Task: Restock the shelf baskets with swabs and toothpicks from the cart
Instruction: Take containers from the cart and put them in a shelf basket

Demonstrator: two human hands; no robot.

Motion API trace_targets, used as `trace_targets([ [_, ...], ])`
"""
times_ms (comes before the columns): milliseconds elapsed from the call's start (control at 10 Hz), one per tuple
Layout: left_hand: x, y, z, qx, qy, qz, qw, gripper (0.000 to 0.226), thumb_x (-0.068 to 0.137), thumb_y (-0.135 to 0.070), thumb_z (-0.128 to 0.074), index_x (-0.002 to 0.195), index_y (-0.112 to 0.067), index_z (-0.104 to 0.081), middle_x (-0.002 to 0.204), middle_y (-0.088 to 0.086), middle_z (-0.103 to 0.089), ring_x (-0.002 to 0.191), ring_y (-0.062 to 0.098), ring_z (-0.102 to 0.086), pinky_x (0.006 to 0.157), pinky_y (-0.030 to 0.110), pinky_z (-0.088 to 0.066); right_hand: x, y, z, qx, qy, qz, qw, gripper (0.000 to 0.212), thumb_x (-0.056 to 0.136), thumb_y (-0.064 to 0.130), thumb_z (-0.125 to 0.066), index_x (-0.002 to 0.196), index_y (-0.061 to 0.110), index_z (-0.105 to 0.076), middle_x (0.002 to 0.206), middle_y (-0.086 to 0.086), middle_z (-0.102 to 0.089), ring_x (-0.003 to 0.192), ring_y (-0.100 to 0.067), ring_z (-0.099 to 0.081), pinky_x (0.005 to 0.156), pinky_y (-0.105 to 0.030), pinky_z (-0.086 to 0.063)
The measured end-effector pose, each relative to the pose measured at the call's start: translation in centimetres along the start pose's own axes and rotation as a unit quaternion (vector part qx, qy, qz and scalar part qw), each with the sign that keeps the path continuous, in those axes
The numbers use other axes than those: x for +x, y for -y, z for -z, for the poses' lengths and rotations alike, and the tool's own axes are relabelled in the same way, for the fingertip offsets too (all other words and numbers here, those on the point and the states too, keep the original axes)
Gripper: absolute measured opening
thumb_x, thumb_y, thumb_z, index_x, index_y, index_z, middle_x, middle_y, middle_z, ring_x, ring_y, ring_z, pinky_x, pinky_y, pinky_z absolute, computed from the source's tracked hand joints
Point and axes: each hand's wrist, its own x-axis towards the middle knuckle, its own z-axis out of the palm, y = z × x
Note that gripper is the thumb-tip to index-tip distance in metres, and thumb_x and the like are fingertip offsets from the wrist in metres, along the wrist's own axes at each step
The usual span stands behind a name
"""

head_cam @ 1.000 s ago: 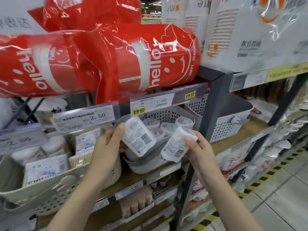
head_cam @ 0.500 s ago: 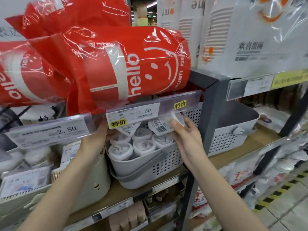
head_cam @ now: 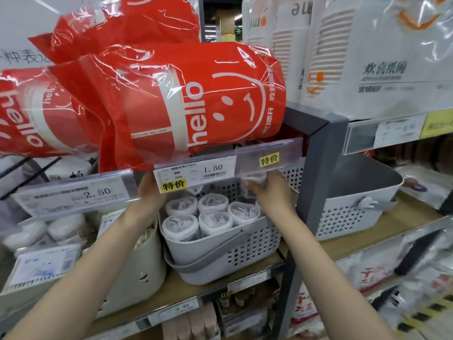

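A grey perforated basket (head_cam: 220, 244) stands on the wooden shelf and holds several white toothpick tubes (head_cam: 215, 222) upright. Both my hands reach over it toward its back, under the price rail (head_cam: 196, 171). My right hand (head_cam: 269, 195) grips a white tube (head_cam: 253, 179), seen blurred through the clear rail. The fingers of my left hand (head_cam: 149, 195) are hidden behind the 1.50 price label. A scrap of tube label (head_cam: 195, 190) peeks out below that label, but what the left hand holds is hidden.
Red "hello" cup packs (head_cam: 183, 106) overhang the rail from the shelf above. A beige basket (head_cam: 137, 266) with swab packs stands to the left. Right of the grey upright post (head_cam: 316, 192) sits a grey-and-white basket (head_cam: 355, 217). More goods fill the shelf below.
Both hands have carried their tubes from in front of the basket up and back under the price rail. The view has moved closer to the shelf.
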Motion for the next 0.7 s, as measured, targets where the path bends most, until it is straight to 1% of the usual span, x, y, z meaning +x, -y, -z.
trace_targets([
  [100,0.2,0.2,-0.3,0.037,0.034,-0.083,0.995,0.027,0.088,-0.015,-0.066,0.114,-0.008,-0.058,0.117,0.014,-0.063,0.108,0.028,-0.060,0.096,0.047,-0.048,-0.1,-0.1,-0.1,-0.078,-0.004,-0.005,0.997,0.034,0.087,0.032,-0.066,0.113,0.015,-0.054,0.118,-0.003,-0.061,0.107,-0.025,-0.057,0.074,-0.028,-0.038],
  [200,0.7,0.4,-1.2,0.090,0.067,-0.118,0.987,0.005,0.092,-0.017,-0.061,0.096,-0.013,-0.061,0.093,0.000,-0.068,0.083,0.007,-0.066,0.075,0.025,-0.056,-0.1,-0.4,-0.1,-0.156,0.006,0.003,0.988,0.039,0.087,0.032,-0.065,0.119,0.013,-0.053,0.124,-0.006,-0.059,0.113,-0.027,-0.056,0.088,-0.030,-0.040],
  [300,3.2,1.2,-2.0,0.160,0.134,-0.070,0.976,0.038,0.074,-0.055,-0.070,0.084,-0.020,-0.058,0.077,-0.011,-0.065,0.074,0.001,-0.063,0.070,0.020,-0.050,0.1,-0.6,-0.1,-0.200,0.020,0.016,0.979,0.044,0.091,0.035,-0.059,0.128,0.015,-0.049,0.130,-0.005,-0.056,0.119,-0.026,-0.052,0.095,-0.031,-0.038],
  [400,4.5,1.8,-3.6,0.201,0.223,0.046,0.953,0.060,0.080,-0.070,-0.053,0.118,-0.024,-0.058,0.122,-0.001,-0.058,0.122,0.020,-0.050,0.104,0.036,-0.039,0.3,-0.8,-0.3,-0.243,0.032,0.020,0.969,0.046,0.094,0.037,-0.052,0.135,0.018,-0.045,0.137,-0.005,-0.051,0.126,-0.025,-0.046,0.098,-0.031,-0.036],
  [500,3.8,0.0,-5.7,0.167,0.259,-0.038,0.950,0.043,0.091,-0.046,-0.056,0.126,-0.021,-0.056,0.108,-0.010,-0.062,0.101,0.005,-0.060,0.084,0.016,-0.050,0.6,-1.1,-0.6,-0.253,0.030,0.014,0.967,0.041,0.094,0.035,-0.051,0.133,0.022,-0.049,0.135,-0.004,-0.053,0.124,-0.025,-0.048,0.094,-0.031,-0.039],
  [600,3.4,-0.4,-7.2,0.235,0.322,-0.051,0.916,0.026,0.093,-0.031,-0.057,0.113,-0.014,-0.056,0.072,-0.004,-0.054,0.049,-0.007,-0.050,0.048,0.008,-0.038,0.7,-1.3,-0.8,-0.266,0.045,-0.007,0.963,0.040,0.093,0.034,-0.050,0.131,0.022,-0.049,0.135,-0.007,-0.052,0.122,-0.028,-0.048,0.094,-0.032,-0.038],
  [700,3.3,-0.9,-8.1,0.285,0.350,-0.049,0.891,0.006,0.095,-0.010,-0.054,0.098,-0.014,-0.050,0.076,-0.008,-0.051,0.058,-0.010,-0.049,0.057,0.005,-0.035,0.7,-1.3,-0.9,-0.280,0.052,-0.015,0.958,0.042,0.092,0.032,-0.049,0.131,0.015,-0.046,0.136,-0.010,-0.048,0.123,-0.030,-0.047,0.097,-0.034,-0.036],
])
